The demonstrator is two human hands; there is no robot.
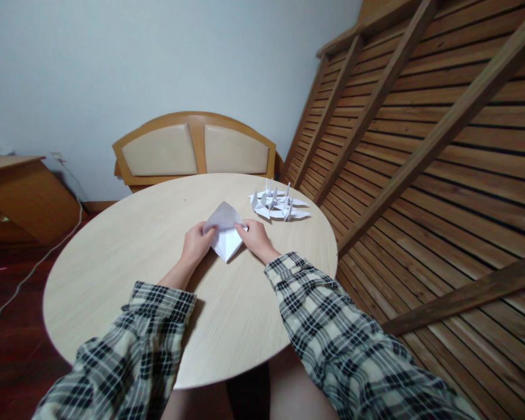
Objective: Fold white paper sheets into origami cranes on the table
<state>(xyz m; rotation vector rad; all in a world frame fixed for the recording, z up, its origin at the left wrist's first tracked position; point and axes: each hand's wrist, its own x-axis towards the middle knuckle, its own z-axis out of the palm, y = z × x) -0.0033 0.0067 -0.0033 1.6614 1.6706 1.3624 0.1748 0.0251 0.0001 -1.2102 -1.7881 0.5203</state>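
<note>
A sheet of white paper [226, 242], partly folded and diamond-shaped, is held just over the round table [126, 245]. My left hand [196, 242] pinches its left corner, thumb on top. On the opposite corner, my right hand [256, 236] grips it between thumb and fingers. The far half of the paper stands raised and looks greyer; creases run down the near half, whose point faces me. Several folded white paper cranes [284, 207] sit close together beyond my right hand.
Slatted wooden panels [420, 146] lean along the table's right side. Behind the table stands a padded headboard [196, 146] against the wall. A wooden desk [21, 198] and a white cable [39, 262] on the floor are at the left.
</note>
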